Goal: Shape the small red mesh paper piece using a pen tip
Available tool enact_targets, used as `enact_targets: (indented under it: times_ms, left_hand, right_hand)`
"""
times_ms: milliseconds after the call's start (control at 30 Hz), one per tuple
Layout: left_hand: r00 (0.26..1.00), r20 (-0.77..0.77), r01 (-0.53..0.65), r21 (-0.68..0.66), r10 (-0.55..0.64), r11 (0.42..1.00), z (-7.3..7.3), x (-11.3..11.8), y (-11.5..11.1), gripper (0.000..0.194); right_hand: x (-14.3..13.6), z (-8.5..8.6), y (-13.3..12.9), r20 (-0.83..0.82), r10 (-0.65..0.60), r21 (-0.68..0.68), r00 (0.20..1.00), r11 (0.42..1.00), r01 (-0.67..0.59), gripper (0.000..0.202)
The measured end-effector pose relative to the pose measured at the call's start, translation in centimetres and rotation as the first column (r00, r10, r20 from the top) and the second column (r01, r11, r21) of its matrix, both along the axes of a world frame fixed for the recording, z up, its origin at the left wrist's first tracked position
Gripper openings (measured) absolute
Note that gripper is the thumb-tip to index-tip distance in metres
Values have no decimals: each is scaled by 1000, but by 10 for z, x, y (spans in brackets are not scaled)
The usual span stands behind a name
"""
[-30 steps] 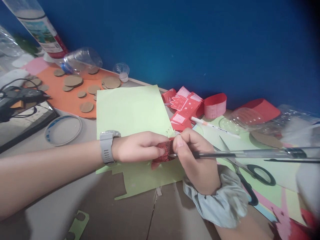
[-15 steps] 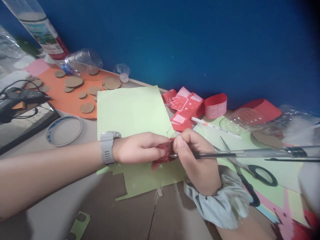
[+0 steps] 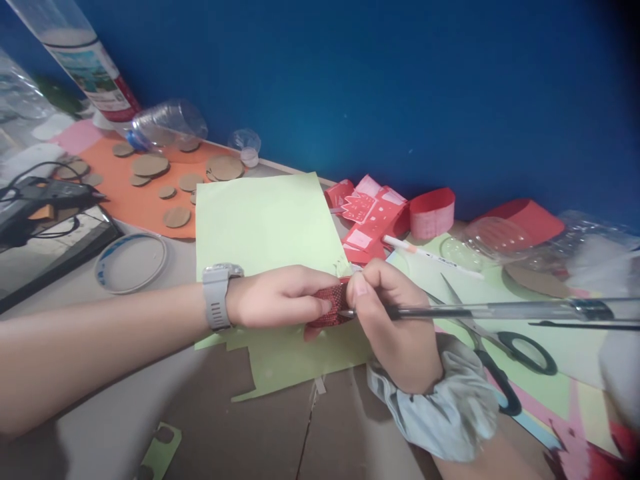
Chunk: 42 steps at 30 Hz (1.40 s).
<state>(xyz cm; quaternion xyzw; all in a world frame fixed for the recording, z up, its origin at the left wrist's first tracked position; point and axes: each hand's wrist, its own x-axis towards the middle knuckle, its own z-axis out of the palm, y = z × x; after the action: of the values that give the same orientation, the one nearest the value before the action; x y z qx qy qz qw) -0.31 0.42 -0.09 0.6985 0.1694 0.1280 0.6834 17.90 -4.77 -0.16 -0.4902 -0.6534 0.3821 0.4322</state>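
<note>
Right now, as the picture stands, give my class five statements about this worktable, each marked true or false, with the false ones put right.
1. The right hand holds a pen. True.
2. The grey-strapped watch is on the right wrist. False: the watch is on the left wrist.
3. The left hand grips a dark red patterned piece. True.
4. The clear bottle with the blue cap stands upright. False: that clear bottle lies on its side.
5. The scissors have black handles. True.
</note>
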Motion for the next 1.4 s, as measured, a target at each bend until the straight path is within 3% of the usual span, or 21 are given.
enact_targets:
  times_ms: [1400]
  left_hand:
    - [1000,6,-11,17,11,1000,-2,0,-1,22]
  right_hand:
    - [-3,2,2,-26,-18,-21,1000,1000,17,25]
